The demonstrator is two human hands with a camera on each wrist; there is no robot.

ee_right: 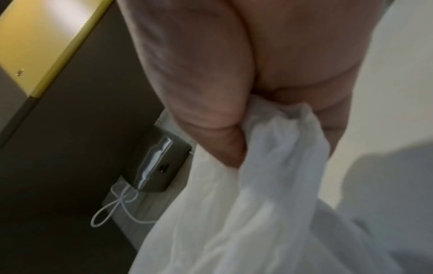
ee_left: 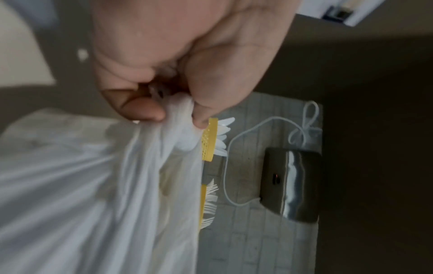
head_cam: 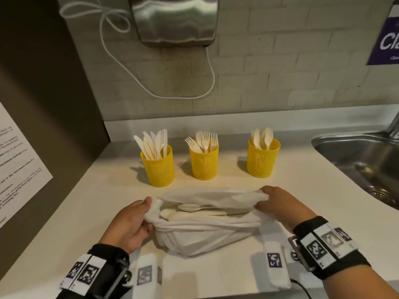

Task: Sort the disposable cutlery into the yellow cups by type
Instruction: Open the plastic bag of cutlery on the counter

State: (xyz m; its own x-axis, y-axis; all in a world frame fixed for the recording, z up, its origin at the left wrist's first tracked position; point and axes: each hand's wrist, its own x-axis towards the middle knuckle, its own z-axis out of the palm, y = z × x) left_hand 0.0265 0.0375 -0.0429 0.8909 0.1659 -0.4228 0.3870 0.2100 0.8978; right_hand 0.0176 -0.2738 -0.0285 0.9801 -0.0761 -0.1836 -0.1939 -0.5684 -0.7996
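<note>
Three yellow mesh cups stand in a row on the counter: the left cup [head_cam: 159, 167] holds knives, the middle cup [head_cam: 204, 162] forks, the right cup [head_cam: 262, 159] spoons. In front of them lies a white plastic bag [head_cam: 207, 231] with pale spoons [head_cam: 192, 207] showing in its mouth. My left hand [head_cam: 138, 221] pinches the bag's left end [ee_left: 178, 118]. My right hand [head_cam: 274, 201] grips the bag's right end [ee_right: 281, 129]. The mouth is held stretched between both hands. The left and middle cups [ee_left: 208, 139] show behind the bag in the left wrist view.
A steel sink [head_cam: 367, 156] is set into the counter at the right. A metal hand dryer [head_cam: 174, 20] with a white cord [head_cam: 211, 78] hangs on the tiled wall. A printed sheet [head_cam: 15, 169] is on the dark panel at left.
</note>
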